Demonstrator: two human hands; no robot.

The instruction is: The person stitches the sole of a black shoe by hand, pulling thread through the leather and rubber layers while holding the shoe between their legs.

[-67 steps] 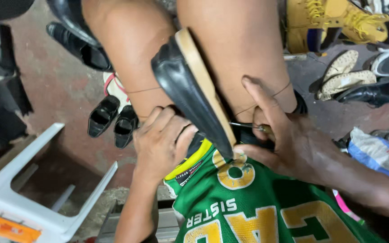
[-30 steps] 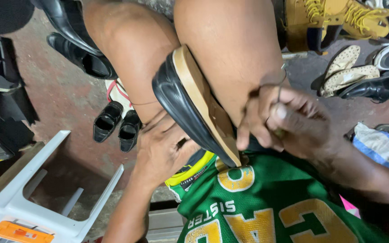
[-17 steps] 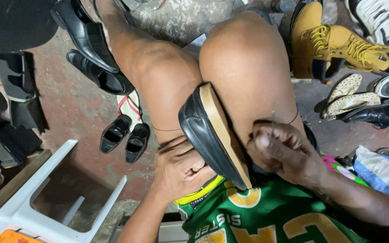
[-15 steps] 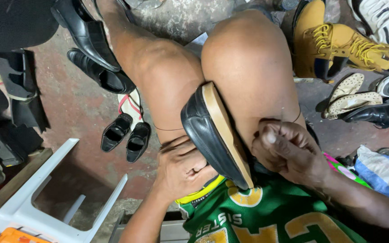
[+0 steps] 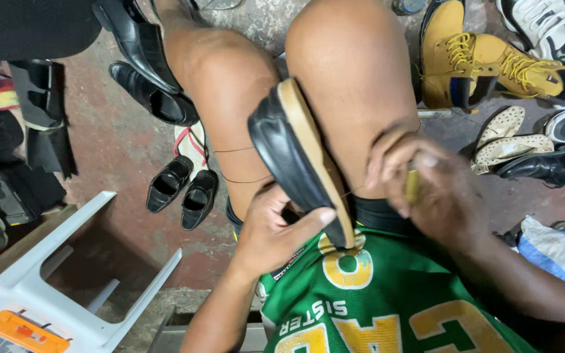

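Left grip (image 5: 276,229) stays clamped on one black shoe (image 5: 289,157); right grip (image 5: 420,189), now raised, pinches one small yellowish tool (image 5: 413,186).

Concrete floor (image 5: 119,150): black shoes (image 5: 183,191), tan boots (image 5: 485,65), white stool (image 5: 80,274).

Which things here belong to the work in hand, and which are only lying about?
In hand:
- black shoe with tan sole, held between the knees by the left hand
- thin thread across the thigh
- small yellowish thing in the right hand, too blurred to tell

Lying about:
- tan boots
- small black shoe pair
- white plastic stool
- spotted flats
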